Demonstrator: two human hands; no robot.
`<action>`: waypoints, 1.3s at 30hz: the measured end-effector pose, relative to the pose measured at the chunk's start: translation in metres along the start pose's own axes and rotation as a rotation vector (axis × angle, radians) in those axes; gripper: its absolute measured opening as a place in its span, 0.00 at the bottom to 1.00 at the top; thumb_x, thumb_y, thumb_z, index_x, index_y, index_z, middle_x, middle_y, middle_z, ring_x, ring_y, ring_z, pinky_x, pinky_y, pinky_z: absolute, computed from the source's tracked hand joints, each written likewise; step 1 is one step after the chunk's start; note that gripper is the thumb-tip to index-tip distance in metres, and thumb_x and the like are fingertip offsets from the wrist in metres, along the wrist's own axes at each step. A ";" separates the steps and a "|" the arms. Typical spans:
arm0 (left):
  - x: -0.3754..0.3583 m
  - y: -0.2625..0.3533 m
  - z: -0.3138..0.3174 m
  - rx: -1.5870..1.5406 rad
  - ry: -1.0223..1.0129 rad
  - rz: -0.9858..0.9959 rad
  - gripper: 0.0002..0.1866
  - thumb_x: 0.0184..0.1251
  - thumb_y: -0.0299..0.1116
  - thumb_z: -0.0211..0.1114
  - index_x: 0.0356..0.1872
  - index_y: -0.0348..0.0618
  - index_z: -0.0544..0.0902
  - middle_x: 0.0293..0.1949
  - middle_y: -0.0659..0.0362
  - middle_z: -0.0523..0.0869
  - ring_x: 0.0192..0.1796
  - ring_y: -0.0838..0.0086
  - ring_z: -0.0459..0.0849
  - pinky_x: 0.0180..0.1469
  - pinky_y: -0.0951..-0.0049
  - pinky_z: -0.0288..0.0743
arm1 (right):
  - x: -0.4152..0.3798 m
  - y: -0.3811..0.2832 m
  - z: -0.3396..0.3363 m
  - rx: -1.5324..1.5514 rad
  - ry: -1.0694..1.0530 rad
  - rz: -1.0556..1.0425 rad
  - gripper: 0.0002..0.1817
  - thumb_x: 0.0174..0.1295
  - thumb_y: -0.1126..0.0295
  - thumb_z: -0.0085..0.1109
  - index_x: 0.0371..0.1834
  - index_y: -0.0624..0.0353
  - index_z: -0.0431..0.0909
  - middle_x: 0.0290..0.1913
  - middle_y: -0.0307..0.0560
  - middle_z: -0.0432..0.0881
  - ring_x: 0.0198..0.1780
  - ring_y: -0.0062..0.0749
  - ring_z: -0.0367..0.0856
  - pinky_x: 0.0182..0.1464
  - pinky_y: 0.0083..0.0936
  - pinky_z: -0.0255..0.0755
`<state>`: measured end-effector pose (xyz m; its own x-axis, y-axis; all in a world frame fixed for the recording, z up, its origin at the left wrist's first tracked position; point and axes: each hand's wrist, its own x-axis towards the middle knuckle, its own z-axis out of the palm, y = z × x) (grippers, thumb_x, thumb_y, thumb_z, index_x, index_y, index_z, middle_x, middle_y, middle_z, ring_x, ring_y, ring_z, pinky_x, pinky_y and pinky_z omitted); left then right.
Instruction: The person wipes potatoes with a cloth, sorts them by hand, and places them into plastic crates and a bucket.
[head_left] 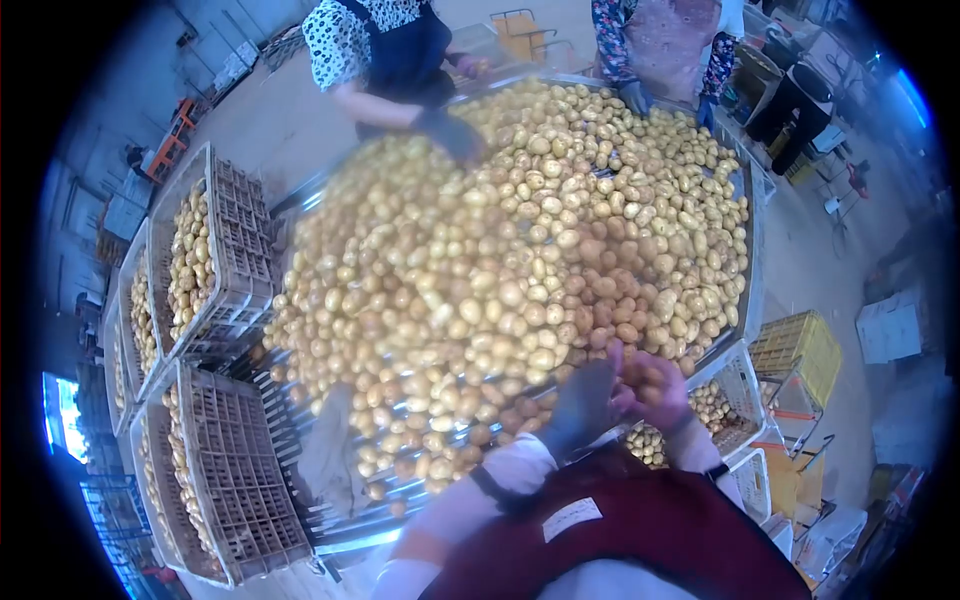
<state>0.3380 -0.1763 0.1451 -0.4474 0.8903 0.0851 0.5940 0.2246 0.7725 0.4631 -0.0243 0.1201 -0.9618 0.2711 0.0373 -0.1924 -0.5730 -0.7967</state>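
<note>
A large heap of small yellowish potatoes (480, 260) covers the slatted metal table (340, 540) in front of me. A browner patch of potatoes (610, 285) lies just beyond my hands. My left hand (583, 405), in a dark grey glove, is at the near edge of the heap beside my right hand; its fingers are blurred and partly hidden. My right hand (655, 395), pinkish-purple, is curled around what look like brownish potatoes. Below it, a pale crate (738, 385) holds more potatoes.
Crates of potatoes (240, 450) stand along the table's left side. A grey cloth (328, 450) lies on the slats. Across the table, one person's gloved hand (450, 135) reaches over the heap; another person's gloved hand (635, 97) rests at the far edge. A yellow crate (800, 350) stands right.
</note>
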 end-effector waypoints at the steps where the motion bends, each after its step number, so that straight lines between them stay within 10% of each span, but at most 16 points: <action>1: 0.002 -0.002 -0.004 -0.045 0.061 0.037 0.26 0.68 0.34 0.66 0.65 0.37 0.75 0.46 0.47 0.85 0.52 0.53 0.83 0.54 0.53 0.76 | -0.031 -0.012 -0.017 -0.196 0.154 -0.073 0.22 0.70 0.68 0.59 0.66 0.58 0.71 0.50 0.40 0.81 0.39 0.25 0.79 0.32 0.22 0.73; 3: 0.013 -0.019 -0.026 -0.137 0.181 0.105 0.27 0.66 0.33 0.67 0.66 0.38 0.75 0.47 0.47 0.85 0.53 0.51 0.83 0.55 0.53 0.76 | -0.109 -0.034 -0.062 0.406 0.482 0.170 0.15 0.71 0.64 0.59 0.58 0.53 0.75 0.49 0.43 0.82 0.33 0.24 0.77 0.26 0.19 0.69; 6: 0.041 -0.077 -0.093 0.137 0.531 0.035 0.21 0.64 0.33 0.67 0.58 0.39 0.81 0.53 0.47 0.84 0.58 0.51 0.80 0.61 0.53 0.73 | -0.283 -0.023 -0.141 -0.153 0.984 0.130 0.20 0.75 0.49 0.50 0.59 0.48 0.76 0.49 0.41 0.82 0.40 0.27 0.79 0.32 0.20 0.74; 8: 0.045 -0.125 -0.134 0.558 0.484 0.017 0.35 0.56 0.33 0.72 0.68 0.51 0.73 0.60 0.50 0.78 0.59 0.51 0.78 0.62 0.52 0.73 | -0.415 -0.015 -0.206 -0.121 0.854 0.319 0.24 0.74 0.50 0.50 0.65 0.51 0.74 0.56 0.49 0.81 0.55 0.37 0.81 0.51 0.30 0.78; 10: 0.047 -0.171 -0.166 0.773 0.369 0.000 0.43 0.50 0.33 0.74 0.73 0.58 0.69 0.64 0.52 0.76 0.60 0.51 0.77 0.62 0.51 0.73 | -0.419 -0.029 -0.167 -0.762 1.239 0.911 0.27 0.73 0.51 0.52 0.68 0.55 0.71 0.62 0.54 0.77 0.63 0.40 0.74 0.62 0.35 0.69; 12: 0.051 -0.220 -0.176 0.791 0.164 -0.035 0.45 0.48 0.32 0.74 0.73 0.62 0.69 0.64 0.52 0.75 0.60 0.50 0.77 0.63 0.50 0.72 | -0.388 -0.018 -0.171 -1.534 1.159 1.194 0.31 0.72 0.52 0.53 0.72 0.59 0.67 0.67 0.60 0.73 0.71 0.44 0.67 0.72 0.39 0.60; 14: 0.063 -0.209 -0.179 0.791 0.096 -0.118 0.41 0.49 0.31 0.73 0.71 0.62 0.72 0.61 0.53 0.76 0.56 0.50 0.78 0.57 0.49 0.76 | -0.289 -0.011 -0.178 -1.627 1.133 0.403 0.32 0.69 0.59 0.59 0.73 0.61 0.67 0.67 0.61 0.74 0.70 0.45 0.70 0.73 0.43 0.61; 16: 0.072 -0.203 -0.177 0.825 0.007 -0.203 0.40 0.49 0.31 0.73 0.69 0.62 0.73 0.60 0.53 0.76 0.54 0.50 0.80 0.53 0.49 0.79 | -0.115 -0.011 -0.128 -1.162 1.054 0.114 0.25 0.69 0.70 0.61 0.69 0.64 0.72 0.66 0.54 0.76 0.67 0.45 0.74 0.66 0.36 0.70; 17: 0.073 -0.202 -0.176 0.825 0.058 -0.158 0.38 0.49 0.29 0.73 0.66 0.62 0.74 0.57 0.54 0.76 0.50 0.51 0.81 0.48 0.50 0.81 | -0.031 -0.012 -0.100 -1.299 0.685 -0.257 0.23 0.69 0.68 0.61 0.66 0.64 0.75 0.63 0.53 0.78 0.63 0.43 0.77 0.65 0.34 0.70; 18: 0.073 -0.200 -0.178 0.795 0.046 -0.177 0.38 0.49 0.30 0.73 0.66 0.63 0.75 0.57 0.54 0.76 0.50 0.51 0.81 0.48 0.50 0.81 | 0.040 -0.004 -0.072 -1.451 0.575 -0.165 0.20 0.67 0.68 0.59 0.60 0.65 0.77 0.51 0.50 0.83 0.51 0.39 0.80 0.56 0.35 0.75; 19: 0.074 -0.198 -0.180 0.766 0.036 -0.196 0.38 0.49 0.30 0.74 0.66 0.63 0.75 0.57 0.54 0.76 0.50 0.51 0.81 0.48 0.50 0.80 | 0.096 0.013 -0.035 -0.829 0.460 -0.139 0.17 0.69 0.68 0.58 0.58 0.63 0.79 0.51 0.51 0.84 0.54 0.43 0.82 0.58 0.35 0.76; 20: 0.074 -0.198 -0.181 0.739 0.026 -0.213 0.38 0.49 0.31 0.75 0.66 0.64 0.75 0.57 0.54 0.76 0.49 0.50 0.82 0.48 0.50 0.80 | 0.159 0.024 -0.020 -1.390 0.111 -0.408 0.17 0.70 0.68 0.58 0.59 0.61 0.79 0.53 0.51 0.85 0.53 0.48 0.84 0.58 0.36 0.77; 27: 0.071 -0.194 -0.172 0.629 0.016 -0.344 0.42 0.45 0.36 0.80 0.67 0.64 0.74 0.55 0.52 0.75 0.50 0.49 0.82 0.50 0.50 0.80 | 0.347 0.110 0.052 -1.543 -0.350 0.045 0.19 0.64 0.60 0.65 0.57 0.50 0.78 0.62 0.55 0.77 0.58 0.54 0.80 0.56 0.48 0.76; 30: 0.057 -0.193 -0.160 0.551 0.130 -0.341 0.40 0.47 0.29 0.76 0.67 0.60 0.75 0.56 0.50 0.77 0.52 0.48 0.83 0.52 0.52 0.80 | 0.343 0.133 0.016 -1.528 -0.493 -0.142 0.18 0.64 0.58 0.65 0.53 0.50 0.77 0.57 0.54 0.79 0.55 0.54 0.81 0.54 0.47 0.75; 33: 0.048 -0.188 -0.149 0.426 0.309 -0.314 0.33 0.50 0.22 0.70 0.63 0.53 0.78 0.57 0.46 0.79 0.55 0.45 0.82 0.55 0.55 0.79 | 0.308 0.106 0.021 -1.146 -0.298 0.186 0.15 0.65 0.58 0.64 0.51 0.50 0.78 0.52 0.53 0.81 0.52 0.49 0.82 0.52 0.44 0.75; 39: 0.021 -0.183 -0.123 0.201 0.759 -0.041 0.30 0.63 0.30 0.72 0.66 0.54 0.73 0.53 0.54 0.79 0.49 0.65 0.83 0.51 0.63 0.80 | 0.298 0.138 0.017 -1.062 -0.314 -0.037 0.17 0.65 0.59 0.64 0.52 0.55 0.76 0.44 0.49 0.81 0.45 0.41 0.81 0.50 0.38 0.75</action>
<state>0.1375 -0.2472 0.0828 -0.7628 0.3820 0.5216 0.6444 0.3836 0.6615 0.1470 -0.0358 0.0320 -0.9945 -0.0202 0.1029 -0.1016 0.4267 -0.8987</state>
